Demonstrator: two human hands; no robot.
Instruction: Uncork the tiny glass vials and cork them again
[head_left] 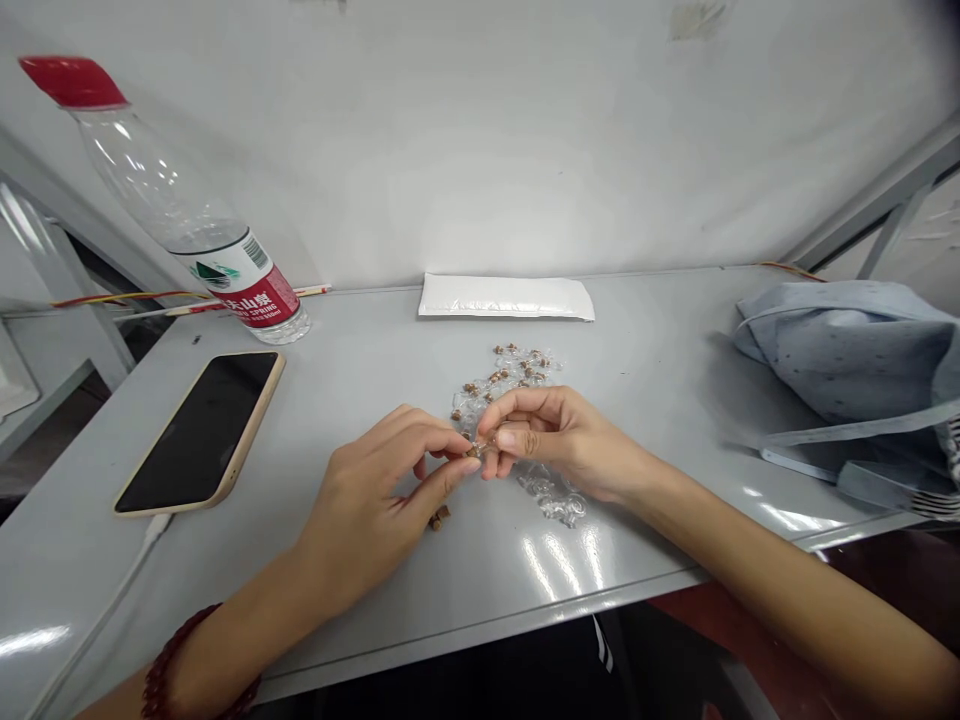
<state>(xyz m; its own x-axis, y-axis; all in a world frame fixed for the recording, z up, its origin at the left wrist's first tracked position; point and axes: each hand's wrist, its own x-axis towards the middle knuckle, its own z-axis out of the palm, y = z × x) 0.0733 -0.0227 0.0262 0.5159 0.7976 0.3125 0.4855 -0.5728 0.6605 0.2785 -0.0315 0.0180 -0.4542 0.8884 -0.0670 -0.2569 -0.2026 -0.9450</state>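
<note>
Fingers pinch above grey table, white wall behind.

Bright light, white glare streaks on the grey tabletop, wide-angle stretch toward edges

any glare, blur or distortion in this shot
Head view: glare streaks across the tabletop near its front edge; head view: the bottle tilts outward, probably wide-angle distortion; head view: the small piece between left hand and right hand looks too soft for fine detail.
</note>
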